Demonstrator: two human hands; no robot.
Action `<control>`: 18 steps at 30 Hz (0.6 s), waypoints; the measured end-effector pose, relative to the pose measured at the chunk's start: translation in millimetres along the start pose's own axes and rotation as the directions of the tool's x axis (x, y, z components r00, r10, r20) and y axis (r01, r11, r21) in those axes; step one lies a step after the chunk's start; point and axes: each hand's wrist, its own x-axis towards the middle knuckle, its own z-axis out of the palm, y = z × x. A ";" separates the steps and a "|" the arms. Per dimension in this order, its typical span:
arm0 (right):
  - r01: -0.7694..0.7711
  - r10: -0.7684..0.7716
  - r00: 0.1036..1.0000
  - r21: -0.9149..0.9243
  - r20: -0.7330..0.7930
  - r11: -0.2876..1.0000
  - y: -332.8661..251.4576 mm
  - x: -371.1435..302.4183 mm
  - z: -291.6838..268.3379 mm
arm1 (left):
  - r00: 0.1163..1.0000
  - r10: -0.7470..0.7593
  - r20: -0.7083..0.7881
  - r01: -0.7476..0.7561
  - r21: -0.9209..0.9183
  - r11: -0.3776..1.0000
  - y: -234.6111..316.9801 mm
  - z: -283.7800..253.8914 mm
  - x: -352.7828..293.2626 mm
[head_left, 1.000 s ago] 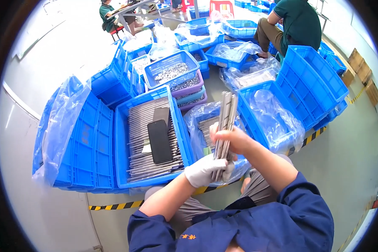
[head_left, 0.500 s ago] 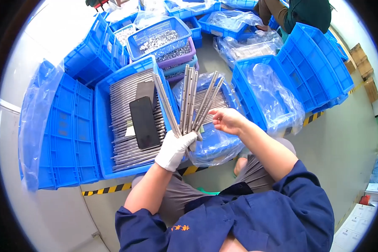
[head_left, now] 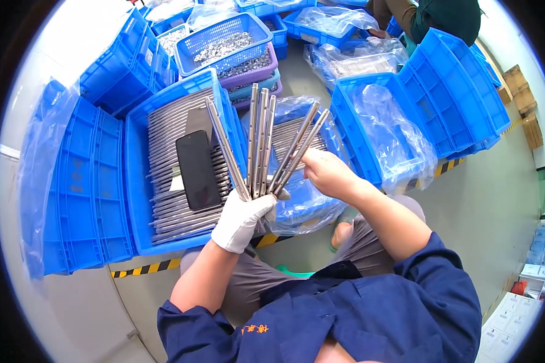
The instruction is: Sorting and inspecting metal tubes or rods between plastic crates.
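Note:
A fan of several slim metal rods [head_left: 262,142] with small holes along them rises from my gloved left hand [head_left: 243,219], which is wrapped round their lower ends. At the right side of the fan, my bare right hand [head_left: 328,172] has its fingers closed at the outermost rod [head_left: 312,140]; the fingertips are partly hidden. Left of the rods is a blue crate [head_left: 140,199] with many similar rods lying in rows. A black phone [head_left: 198,172] rests on them. Behind my right hand, more rods [head_left: 290,136] lie in a plastic-lined blue crate [head_left: 339,142].
Stacked baskets [head_left: 257,39] of small metal parts stand beyond the rods. A blue crate with a clear plastic bag [head_left: 393,133] is to the right, near upright blue crates [head_left: 457,91]. Blue crates [head_left: 82,181] line the left. Another person [head_left: 445,21] is at the far right.
My left hand and the rods have shifted slightly left. My right hand has turned over, and its fingers have closed at the outermost rod.

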 end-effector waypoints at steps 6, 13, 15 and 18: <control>0.182 -0.188 0.974 -0.053 -0.129 0.982 -13.9 -5.9 -13.8 | 1.000 0.000 0.011 0.000 0.002 1.000 1.5 -1.5 -0.4; -0.041 0.248 0.941 0.645 -0.233 0.763 -7.5 2.9 -30.1 | 0.999 -0.035 -0.015 0.035 0.014 0.999 1.6 2.0 -1.0; 0.024 0.215 0.943 0.699 -0.253 0.714 -1.4 2.7 -40.2 | 0.999 -0.047 -0.020 0.048 0.014 0.999 4.3 4.3 -2.4; 0.083 0.215 0.929 0.736 -0.301 0.672 -5.5 3.6 -52.9 | 0.999 -0.037 0.009 0.036 0.041 0.998 4.6 3.5 -3.8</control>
